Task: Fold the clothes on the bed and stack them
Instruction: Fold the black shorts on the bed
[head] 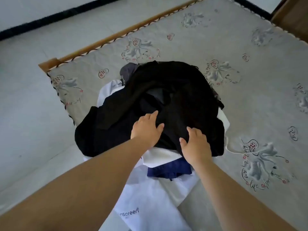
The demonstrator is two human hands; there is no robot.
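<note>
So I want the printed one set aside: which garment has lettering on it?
The white garment nearest the person, below the navy one; the black one shows none.

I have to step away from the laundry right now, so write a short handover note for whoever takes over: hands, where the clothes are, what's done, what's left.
Left hand: open, fingers spread flat on the black garment on top of the pile.
Right hand: open, resting on the near edge of the same garment.
Clothes: one unsorted heap near the bed's corner; black on top, white pieces and a navy item beneath, a grey one at the far side, a white printed garment spread out nearest.
Done: nothing looks folded or stacked.
Left: pull out each piece, fold it, build the stack.
</note>
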